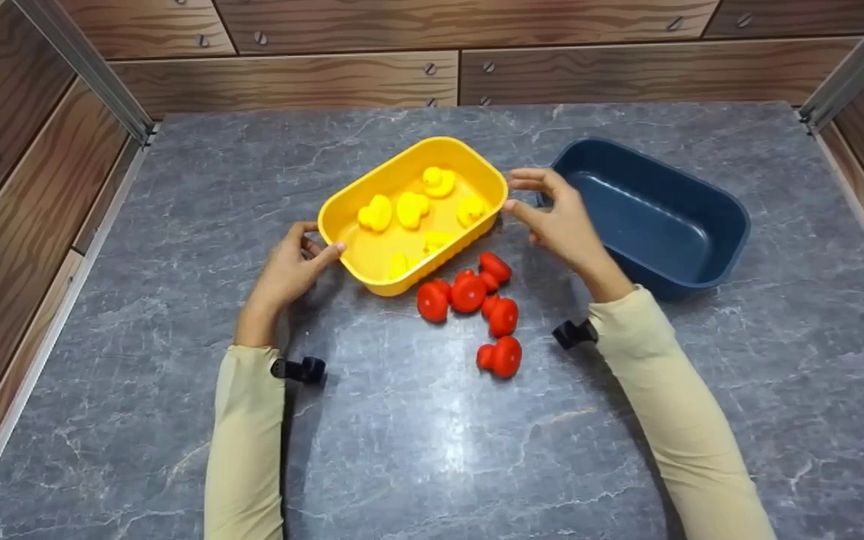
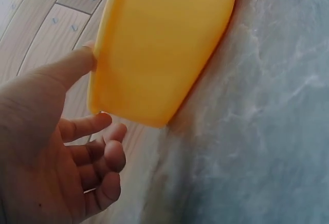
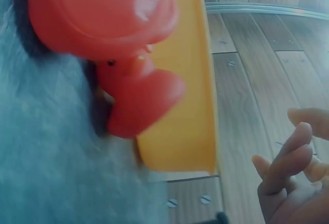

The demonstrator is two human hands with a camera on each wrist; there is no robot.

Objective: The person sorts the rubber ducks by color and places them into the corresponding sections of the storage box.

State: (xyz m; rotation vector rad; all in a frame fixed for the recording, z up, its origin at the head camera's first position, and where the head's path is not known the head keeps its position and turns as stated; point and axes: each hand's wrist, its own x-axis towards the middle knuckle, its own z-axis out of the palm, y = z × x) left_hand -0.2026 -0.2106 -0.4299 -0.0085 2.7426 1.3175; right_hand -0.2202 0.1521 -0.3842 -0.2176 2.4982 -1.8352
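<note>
A yellow bin stands mid-table with several yellow ducks inside. Several red ducks lie on the table just in front of it. My left hand is at the bin's near-left corner; its thumb touches the bin's wall, while the other fingers of that hand hang loosely curled and hold nothing. My right hand is at the bin's right end. In the right wrist view this hand has relaxed fingers, apart from the yellow wall, with a red duck close by.
An empty dark blue bin sits to the right of the yellow one, just behind my right hand. The grey marble tabletop is ringed by wood-panel walls at the back and sides.
</note>
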